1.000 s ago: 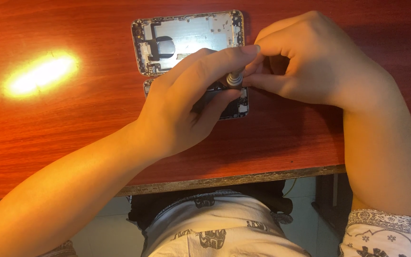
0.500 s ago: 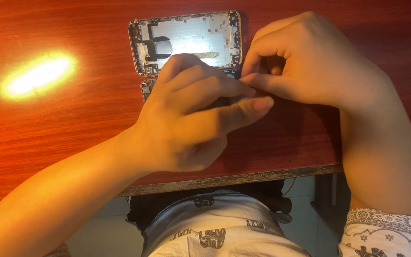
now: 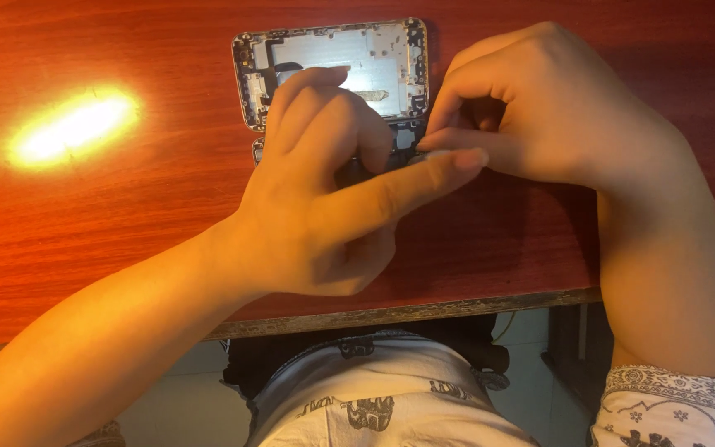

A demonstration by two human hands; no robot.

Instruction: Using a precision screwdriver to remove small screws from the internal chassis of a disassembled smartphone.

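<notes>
Wooden table (image 3: 126,223), left hand (image 3: 324,199) now covering phone (opened) (image 3: 333,62)

My left hand (image 3: 324,190) covers the lower part of an opened phone (image 3: 337,70) on the red-brown table (image 3: 126,223). My right hand (image 3: 539,108) pinches something small (too hidden to tell) just beside my left thumb. A bright light spot (image 3: 72,128) lies to the left.

An opened silver phone housing (image 3: 349,66) lies flat, insides up.
</notes>
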